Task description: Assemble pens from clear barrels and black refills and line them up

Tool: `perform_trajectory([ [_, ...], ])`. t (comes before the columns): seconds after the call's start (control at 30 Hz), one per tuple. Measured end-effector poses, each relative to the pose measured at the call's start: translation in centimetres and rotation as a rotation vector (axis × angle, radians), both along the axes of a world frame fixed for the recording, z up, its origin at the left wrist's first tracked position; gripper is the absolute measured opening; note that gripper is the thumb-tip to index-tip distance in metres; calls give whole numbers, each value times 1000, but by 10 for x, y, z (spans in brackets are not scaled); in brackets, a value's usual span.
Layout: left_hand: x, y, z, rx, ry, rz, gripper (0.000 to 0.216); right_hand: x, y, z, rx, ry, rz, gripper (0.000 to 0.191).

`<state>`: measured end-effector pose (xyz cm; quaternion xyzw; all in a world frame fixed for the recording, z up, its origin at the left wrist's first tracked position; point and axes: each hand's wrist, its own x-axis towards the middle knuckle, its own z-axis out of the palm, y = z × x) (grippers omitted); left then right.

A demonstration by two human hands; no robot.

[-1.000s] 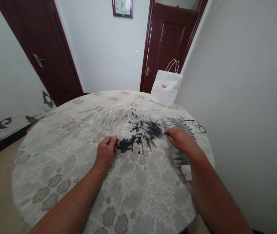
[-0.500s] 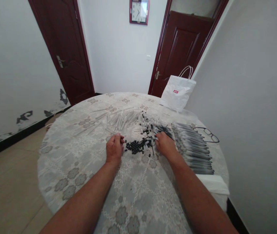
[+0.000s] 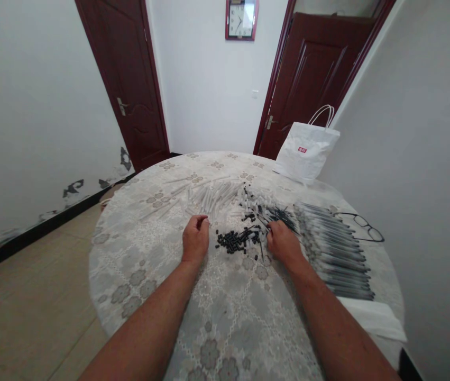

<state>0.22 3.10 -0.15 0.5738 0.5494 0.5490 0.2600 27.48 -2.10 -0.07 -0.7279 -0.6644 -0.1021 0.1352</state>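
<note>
My left hand [image 3: 195,239] rests on the tablecloth left of a heap of small black caps [image 3: 232,242]. Its fingers are curled and closed; whatever lies in them is hidden. My right hand [image 3: 285,242] is pinched at the right of the caps, on a thin dark pen refill [image 3: 263,220]. Just beyond that hand lies a bundle of dark refills [image 3: 282,214]. Small whitish parts [image 3: 259,199] mixed with black ones are scattered further back. Clear pen barrels [image 3: 209,198] fan out beyond my left hand.
A long row of assembled-looking pens [image 3: 338,254] lies right of my right hand, with eyeglasses [image 3: 361,225] beside it. A white paper bag [image 3: 306,151] stands at the back right. Folded white material [image 3: 373,317] lies near the right edge of the round table [image 3: 129,248].
The view has swung a little left, so everything sits further right. My right hand has drawn slightly nearer to me, with the thin refill now showing at its fingertips. My left hand has turned slightly.
</note>
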Motion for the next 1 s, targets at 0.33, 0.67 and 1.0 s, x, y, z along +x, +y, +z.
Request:
perform_trajectory([
  [0.33, 31, -1, 15, -77, 623, -139, 25, -8, 1, -3, 264, 149, 149, 15],
  [0.67, 55, 30, 19, -271, 962, -124, 27, -15, -3, 2, 261, 181, 224, 14],
  [1.0, 42, 31, 25, -130, 568, -320, 8, -21, -6, 11, 228, 277, 206, 25],
])
